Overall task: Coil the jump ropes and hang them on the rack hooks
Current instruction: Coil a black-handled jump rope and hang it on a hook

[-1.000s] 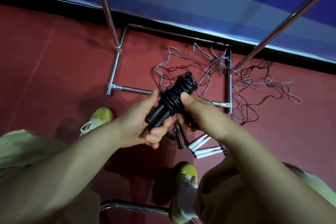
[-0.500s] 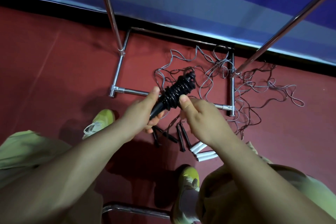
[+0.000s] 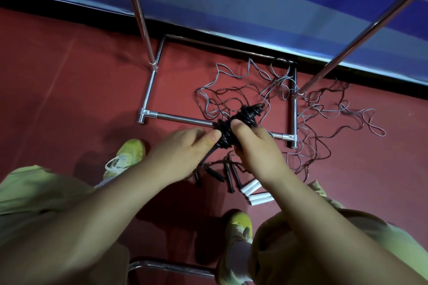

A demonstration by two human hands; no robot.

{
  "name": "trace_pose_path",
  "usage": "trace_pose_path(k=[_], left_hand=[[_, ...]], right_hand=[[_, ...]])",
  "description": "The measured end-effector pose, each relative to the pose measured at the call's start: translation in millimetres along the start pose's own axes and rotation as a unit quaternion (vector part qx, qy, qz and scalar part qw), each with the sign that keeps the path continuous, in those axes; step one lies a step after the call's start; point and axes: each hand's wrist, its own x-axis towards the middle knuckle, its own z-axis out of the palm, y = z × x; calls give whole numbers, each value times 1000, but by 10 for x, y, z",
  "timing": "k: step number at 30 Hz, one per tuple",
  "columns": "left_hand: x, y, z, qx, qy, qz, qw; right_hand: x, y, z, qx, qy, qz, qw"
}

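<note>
Head view | black rope bundle held at centre, cord wound round its handles | left hand pinching lower end, right hand curled round middle, thumb on top | loose ropes tangled on floor toward 2 o'clock, spare handles at 5 o'clock | none hung, most coiling left

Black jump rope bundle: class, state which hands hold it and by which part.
Both hands hold the black jump rope bundle. The left hand grips its lower handle end; the right hand pinches the wound coils at mid-bundle, thumb on top.
</note>
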Motion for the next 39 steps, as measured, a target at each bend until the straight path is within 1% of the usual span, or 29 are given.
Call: trace_pose_path(k=[1, 2, 3, 4, 5, 7, 8, 10, 12, 13, 14, 16, 17, 18, 20, 21, 24, 26, 27, 30, 32, 34, 35, 36, 39], left_hand=[[21, -5, -9, -98, -61, -13, 993], [35, -5, -6, -213, -128, -39, 968], [46, -13, -8, -328, -193, -71, 922], [40, -14, -25, -419, -250, -93, 868], [32, -32, -35, -487, -305, -102, 812], [19, -83, -33, -557, -426, -74, 709], [22, -137, -9, -572, -464, -47, 675], [46, -204, 75, -587, -492, -28, 642], [40, -201, 121, -616, -507, -48, 601], [52, -196, 135, -628, -507, -67, 586], [68, -201, 135, -619, -488, -89, 609], [76, -180, 100, -549, -402, -121, 723], [72, -173, 83, -523, -369, -130, 758], [73, -173, 72, -510, -349, -140, 773], [80, -129, 60, -504, -331, -163, 781], [81, -110, 59, -492, -320, -174, 791], [86, -69, 37, -417, -254, -181, 854], [76, -31, 32, -387, -211, -179, 880], [72, -18, 41, -368, -192, -179, 892], [74, -15, 81, -263, -119, -154, 945], [80, -42, 90, -221, -80, -125, 964], [85, -79, 71, -192, -65, -95, 975], [95, -102, 65, -181, -61, -85, 978], [100, -119, 53, -175, -60, -84, 979], [111, -151, 60, -181, -65, -91, 977]], right_hand=[[-3, -4, -4, 14, -10, -13, 1000], [-15, -13, -8, 33, -27, -31, 999], [-23, -16, -5, 55, -42, -50, 996], [-30, -15, -2, 79, -52, -64, 993], [-36, -13, -6, 101, -64, -77, 990], [-30, 22, -12, 128, -93, -108, 982], [-29, 29, -18, 125, -105, -124, 979], [-32, 33, -32, 99, -120, -137, 978], [-18, 34, -53, 49, -123, -123, 984], [-9, 24, -67, 19, -126, -105, 986], [0, 18, -83, -4, -136, -82, 987], [12, 11, -117, -27, -158, -44, 986], [15, 7, -124, -40, -158, -32, 986], [16, 8, -128, -54, -155, -22, 986], [34, 24, -133, -84, -145, -6, 986], [48, 39, -138, -95, -139, 0, 986], [104, 102, -141, -138, -103, 8, 985], [118, 140, -124, -183, -67, -6, 981], [116, 144, -107, -188, -60, -6, 980], [94, 133, -54, -135, -74, 33, 988], [71, 100, -32, -49, -102, 92, 989], [59, 85, -10, 41, -128, 144, 980], [59, 95, -4, 66, -135, 154, 977], [66, 111, 2, 77, -138, 155, 975], [72, 124, 4, 82, -132, 120, 980]])
